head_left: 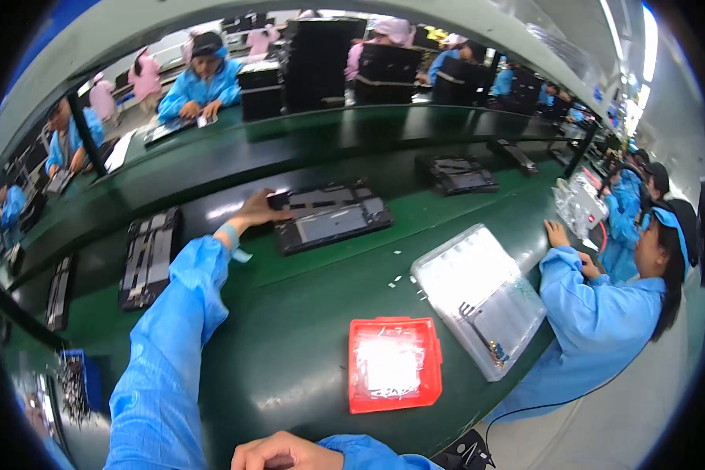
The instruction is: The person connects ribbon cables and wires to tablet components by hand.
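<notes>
My left arm stretches far out across the green bench, and my left hand grips the left end of an opened tablet. The thumb lies over its edge, while the other fingers are partly hidden. Grey battery panels and black strips show on the tablet's upper face. At the lower edge of the view my right hand rests near my body with its fingers curled. Whatever it holds, if anything, is hidden. In front of it and to the right stands a red tray containing small pale pieces.
More opened tablets lie along the dark conveyor strip. A clear plastic case with cables inside sits right of the red tray, beside small white scraps. Left is a blue bin of small strips. A co-worker sits at the right.
</notes>
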### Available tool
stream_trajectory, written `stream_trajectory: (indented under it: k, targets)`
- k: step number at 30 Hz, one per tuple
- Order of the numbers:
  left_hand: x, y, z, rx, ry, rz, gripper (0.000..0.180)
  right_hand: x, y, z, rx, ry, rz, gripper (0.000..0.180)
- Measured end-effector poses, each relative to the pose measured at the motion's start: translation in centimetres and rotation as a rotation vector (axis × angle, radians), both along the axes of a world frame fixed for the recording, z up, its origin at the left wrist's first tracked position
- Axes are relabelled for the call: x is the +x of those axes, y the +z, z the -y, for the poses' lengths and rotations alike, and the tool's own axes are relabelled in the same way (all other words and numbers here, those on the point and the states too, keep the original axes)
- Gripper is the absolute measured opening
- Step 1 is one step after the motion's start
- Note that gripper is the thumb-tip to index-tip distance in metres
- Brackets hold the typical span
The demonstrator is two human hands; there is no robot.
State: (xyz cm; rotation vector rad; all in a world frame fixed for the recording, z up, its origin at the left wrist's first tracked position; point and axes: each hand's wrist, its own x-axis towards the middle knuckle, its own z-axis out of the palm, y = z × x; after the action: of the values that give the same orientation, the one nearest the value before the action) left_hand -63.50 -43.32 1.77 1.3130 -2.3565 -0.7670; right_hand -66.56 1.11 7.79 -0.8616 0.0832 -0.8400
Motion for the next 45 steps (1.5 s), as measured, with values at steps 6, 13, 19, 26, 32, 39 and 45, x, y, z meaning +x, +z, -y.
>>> stream_trajectory:
  k: [6, 13, 19, 26, 32, 39, 45]
  targets:
    - [-1.0, 3.1, -2.3, 0.132, 0.048, -0.046, 0.085, 0.1, 0.0, 0.3, -0.125, 0.016, 0.056, 0.004]
    - [2.2, 7.0, -6.5, 0.538, 0.087, -0.585, 0.033, 0.8, -1.5, 0.8, -0.136, 0.103, -0.122, 0.004]
    - [12.7, 15.1, -12.1, 0.405, 0.327, -0.766, 0.022, 5.6, -4.8, 0.1, -0.057, 0.245, -0.373, 0.003]
    - [26.3, 15.0, -25.1, 0.338, 0.441, -1.157, 0.027, 11.4, -7.5, 0.9, 0.155, -0.140, -0.584, 0.010]
    - [29.9, 10.2, -40.6, 0.313, 0.690, -1.136, 0.040, 0.7, -7.5, 5.9, -0.008, -1.082, -0.650, 0.010]
    - [27.5, 1.1, -51.0, 0.439, 0.911, -1.113, 0.029, 1.2, -6.3, 0.5, 0.436, -0.395, -0.147, 0.018]
    - [28.4, 2.4, -51.6, -0.053, 0.715, -0.632, 0.050, 5.8, -3.9, -0.4, 0.309, -0.562, -0.417, 0.012]
